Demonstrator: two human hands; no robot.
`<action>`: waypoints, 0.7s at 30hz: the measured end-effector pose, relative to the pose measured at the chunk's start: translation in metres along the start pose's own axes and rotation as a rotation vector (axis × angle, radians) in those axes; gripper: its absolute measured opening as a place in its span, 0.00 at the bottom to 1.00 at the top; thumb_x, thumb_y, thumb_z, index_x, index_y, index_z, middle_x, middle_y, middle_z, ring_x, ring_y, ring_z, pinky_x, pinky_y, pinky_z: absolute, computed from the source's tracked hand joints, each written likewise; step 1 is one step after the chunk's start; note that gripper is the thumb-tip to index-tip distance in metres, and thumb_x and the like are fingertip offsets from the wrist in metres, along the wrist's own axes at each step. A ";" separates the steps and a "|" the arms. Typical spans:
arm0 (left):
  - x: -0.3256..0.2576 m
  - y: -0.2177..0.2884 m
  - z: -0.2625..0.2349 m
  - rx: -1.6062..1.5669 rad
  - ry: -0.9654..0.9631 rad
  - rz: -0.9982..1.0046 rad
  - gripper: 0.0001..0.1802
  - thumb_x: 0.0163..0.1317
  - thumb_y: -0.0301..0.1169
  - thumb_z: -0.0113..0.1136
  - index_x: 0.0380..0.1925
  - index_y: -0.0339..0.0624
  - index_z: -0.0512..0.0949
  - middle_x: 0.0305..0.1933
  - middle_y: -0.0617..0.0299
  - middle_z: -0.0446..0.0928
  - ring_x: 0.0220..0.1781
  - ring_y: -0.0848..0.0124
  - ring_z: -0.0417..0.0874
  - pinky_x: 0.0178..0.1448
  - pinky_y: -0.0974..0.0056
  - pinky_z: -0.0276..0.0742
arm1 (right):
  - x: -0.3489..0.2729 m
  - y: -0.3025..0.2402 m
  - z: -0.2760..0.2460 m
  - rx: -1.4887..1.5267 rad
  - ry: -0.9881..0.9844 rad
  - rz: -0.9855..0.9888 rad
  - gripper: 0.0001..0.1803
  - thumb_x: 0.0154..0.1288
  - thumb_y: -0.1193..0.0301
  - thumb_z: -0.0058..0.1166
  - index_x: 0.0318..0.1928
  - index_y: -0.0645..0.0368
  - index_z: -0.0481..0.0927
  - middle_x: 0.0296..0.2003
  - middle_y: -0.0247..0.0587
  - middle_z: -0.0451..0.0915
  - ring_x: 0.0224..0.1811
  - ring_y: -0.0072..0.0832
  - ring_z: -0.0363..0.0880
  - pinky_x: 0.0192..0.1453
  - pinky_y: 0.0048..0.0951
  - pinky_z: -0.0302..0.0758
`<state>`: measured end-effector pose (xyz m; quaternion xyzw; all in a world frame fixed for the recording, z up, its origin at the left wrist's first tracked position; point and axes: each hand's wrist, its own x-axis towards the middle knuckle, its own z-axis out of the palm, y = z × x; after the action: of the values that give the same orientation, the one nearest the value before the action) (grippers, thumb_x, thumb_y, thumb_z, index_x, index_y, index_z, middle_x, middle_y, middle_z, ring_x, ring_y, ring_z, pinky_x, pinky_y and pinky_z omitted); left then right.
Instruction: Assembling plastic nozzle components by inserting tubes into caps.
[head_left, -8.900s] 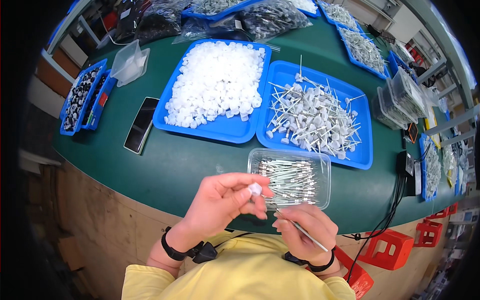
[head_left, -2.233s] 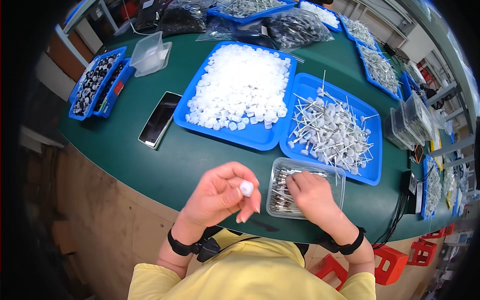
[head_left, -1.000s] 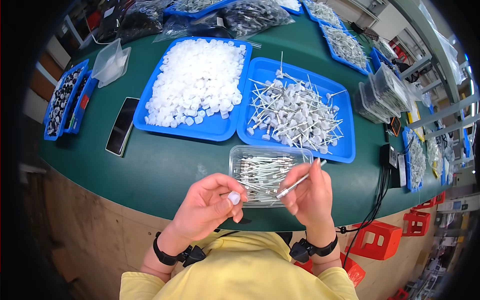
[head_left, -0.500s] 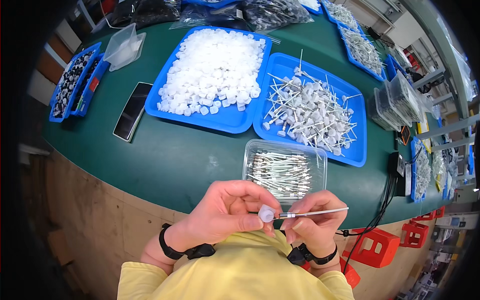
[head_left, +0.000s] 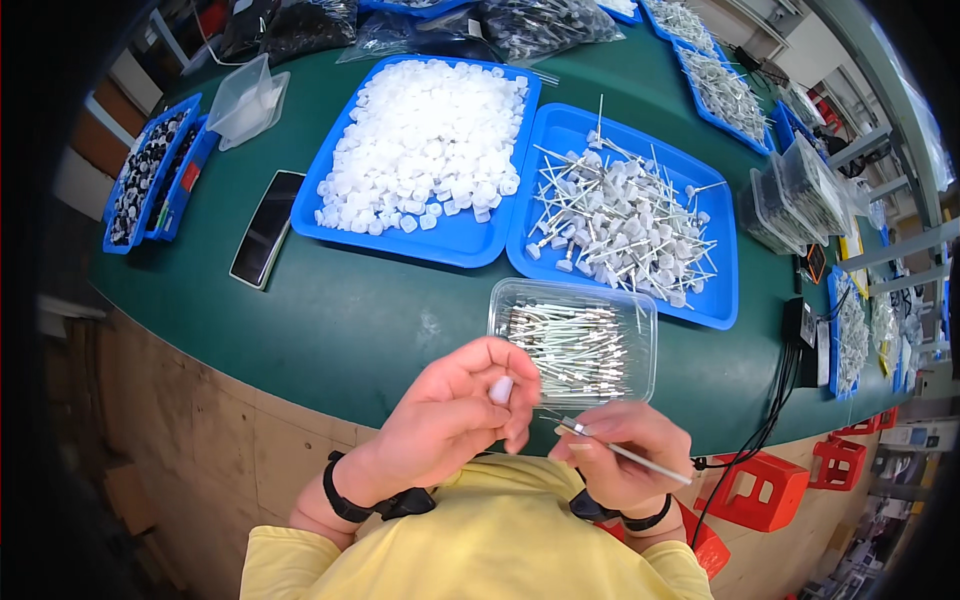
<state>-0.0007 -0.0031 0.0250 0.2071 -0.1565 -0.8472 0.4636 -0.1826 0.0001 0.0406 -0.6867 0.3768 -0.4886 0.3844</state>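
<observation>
A small translucent white cap (head_left: 501, 390) sits against the curled fingers of my left hand (head_left: 455, 405), by the thumb tip. My right hand (head_left: 632, 450) pinches a thin pale rod (head_left: 645, 462) with a metal collar and a fine wire-like tip. That tip points left toward my left hand, and a gap parts it from the cap. Just beyond both hands stands a clear plastic box (head_left: 570, 345) of similar rods. Behind it, one blue tray (head_left: 470, 250) is heaped with white caps, and another blue tray (head_left: 722, 250) holds rods with caps on their ends.
A phone (head_left: 267, 228) lies left of the trays on the green table (head_left: 350, 330). Farther left are small blue bins (head_left: 122, 225) of dark parts and a clear container (head_left: 245, 105). Stacked clear boxes (head_left: 790, 205) and black cables (head_left: 765, 415) are at right, near red stools (head_left: 765, 490).
The cap and the rod's tip, close together before, have come apart. My left hand has moved up and left with the cap. The rod's far end has dipped lower right.
</observation>
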 end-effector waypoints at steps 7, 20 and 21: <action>-0.010 0.003 0.014 0.151 -0.025 -0.017 0.07 0.58 0.21 0.50 0.37 0.35 0.71 0.33 0.65 0.67 0.30 0.79 0.65 0.34 0.73 0.62 | -0.003 0.005 0.006 -0.136 -0.067 -0.261 0.14 0.41 0.79 0.66 0.32 0.60 0.76 0.29 0.40 0.79 0.24 0.32 0.79 0.26 0.24 0.75; -0.012 0.001 0.013 0.329 -0.072 0.243 0.06 0.54 0.15 0.53 0.33 0.32 0.75 0.36 0.60 0.67 0.38 0.76 0.70 0.40 0.73 0.69 | 0.004 0.009 0.017 -0.159 0.008 -0.592 0.17 0.43 0.83 0.64 0.35 0.70 0.72 0.29 0.50 0.77 0.24 0.35 0.79 0.24 0.28 0.79; -0.012 0.001 0.012 0.346 -0.077 0.246 0.06 0.54 0.15 0.54 0.32 0.32 0.75 0.36 0.60 0.67 0.38 0.76 0.70 0.40 0.73 0.69 | 0.003 0.010 0.017 -0.161 0.012 -0.597 0.17 0.43 0.83 0.64 0.35 0.70 0.72 0.29 0.50 0.77 0.24 0.35 0.79 0.24 0.28 0.79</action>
<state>-0.0002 0.0077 0.0381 0.2307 -0.3413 -0.7519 0.5147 -0.1670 -0.0042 0.0291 -0.7923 0.1982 -0.5526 0.1661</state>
